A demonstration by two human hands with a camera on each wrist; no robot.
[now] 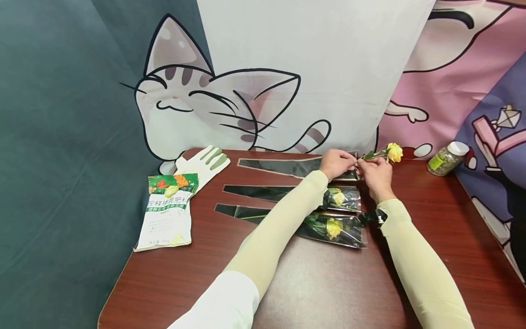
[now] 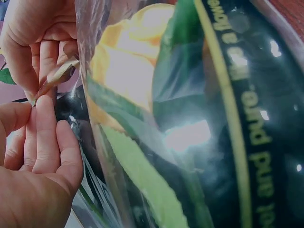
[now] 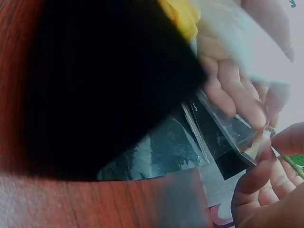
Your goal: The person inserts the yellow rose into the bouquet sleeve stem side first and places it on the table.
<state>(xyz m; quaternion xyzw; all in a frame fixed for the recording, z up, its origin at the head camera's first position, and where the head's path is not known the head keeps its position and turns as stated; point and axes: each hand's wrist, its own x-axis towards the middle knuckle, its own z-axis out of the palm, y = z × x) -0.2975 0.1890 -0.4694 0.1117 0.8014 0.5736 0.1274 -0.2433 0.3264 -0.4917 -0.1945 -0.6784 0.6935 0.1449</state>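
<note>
A yellow rose (image 1: 394, 152) on a leafy stem lies across my right hand (image 1: 376, 178), whose fingers pinch the stem. My left hand (image 1: 336, 163) pinches the mouth edge of the farthest clear-and-black flower sleeve (image 1: 279, 166), with its fingertips meeting the right hand's. Between the fingertips, a tan strip (image 2: 59, 75) shows in the left wrist view; what it belongs to is hard to tell. Nearer me lie two more sleeves, the middle one with a yellow rose (image 1: 338, 197) inside and the nearest with another yellow rose (image 1: 334, 228).
A white and green glove (image 1: 207, 164) and a fertilizer bag (image 1: 166, 219) lie on the left of the brown table (image 1: 185, 283). At the back right, a lidded jar (image 1: 445, 160) stands by the printed cloth backdrop. My left forearm crosses over the two nearer sleeves.
</note>
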